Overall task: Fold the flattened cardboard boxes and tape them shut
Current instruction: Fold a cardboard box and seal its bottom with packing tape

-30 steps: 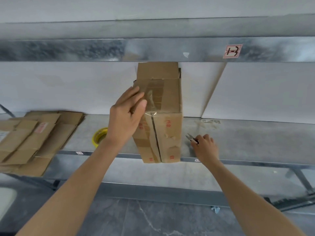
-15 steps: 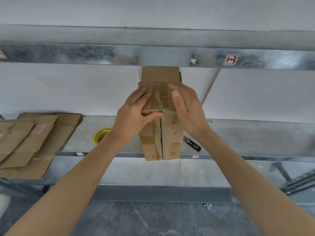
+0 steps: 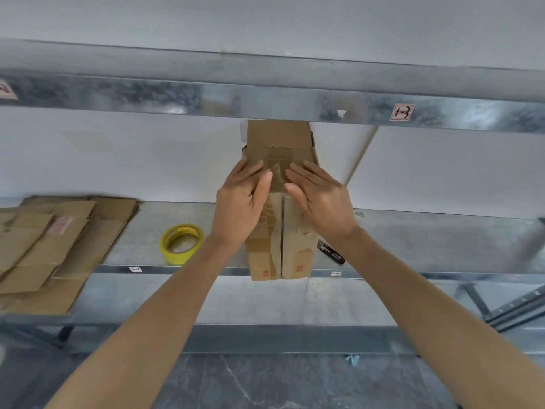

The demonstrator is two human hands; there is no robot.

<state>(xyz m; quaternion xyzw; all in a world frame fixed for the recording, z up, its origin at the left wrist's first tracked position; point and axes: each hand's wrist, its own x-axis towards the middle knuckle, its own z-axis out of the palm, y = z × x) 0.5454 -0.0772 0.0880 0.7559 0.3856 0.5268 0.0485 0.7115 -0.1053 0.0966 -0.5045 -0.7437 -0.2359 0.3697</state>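
Observation:
A folded brown cardboard box (image 3: 277,255) stands on the metal shelf (image 3: 413,243), its near face split by a centre seam with clear tape (image 3: 278,160) running over the top edge. My left hand (image 3: 240,202) lies flat on the box's left half, fingers together. Flat on the right half rests my right hand (image 3: 320,199), fingers pointing up and in at the tape. Neither hand grips anything. A yellow tape roll (image 3: 181,242) lies left of the box. Small black scissors (image 3: 331,251) lie just right of it.
A stack of flattened cardboard boxes (image 3: 50,246) overhangs the shelf's left end. A steel beam (image 3: 265,97) of the upper shelf runs just above the box. The white wall stands behind. Grey floor lies below.
My right hand left the scissors on the shelf and came up onto the box. Both hands now press flat beside the tape, slid up toward the top edge.

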